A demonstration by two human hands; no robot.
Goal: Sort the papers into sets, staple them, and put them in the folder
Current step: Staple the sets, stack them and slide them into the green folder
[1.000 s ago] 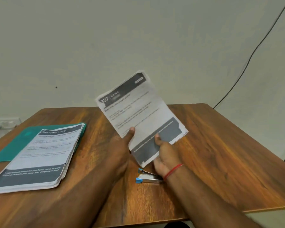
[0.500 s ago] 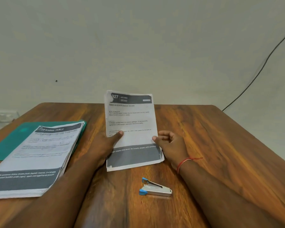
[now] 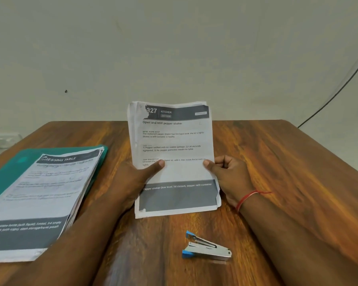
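Note:
A small set of printed sheets (image 3: 174,139), headed "327 KITCHEN", stands upright with its bottom edge on the wooden table (image 3: 287,172). My left hand (image 3: 136,178) grips its left edge, thumb on the front. My right hand (image 3: 227,174) grips the right edge, thumb on the front and fingers curled behind. A small silver stapler (image 3: 207,248) with blue ends lies on the table just in front of the set. To the left, a thick stack of papers (image 3: 39,197) lies on a green folder (image 3: 12,168).
A plain wall rises right behind the table's far edge. A black cable (image 3: 339,87) runs down the wall at the right. A white socket strip (image 3: 0,139) sits at the far left beyond the table.
The sheets were tilted in the air above the stapler; both hands have turned them upright and set the bottom edge down on the table, further from me.

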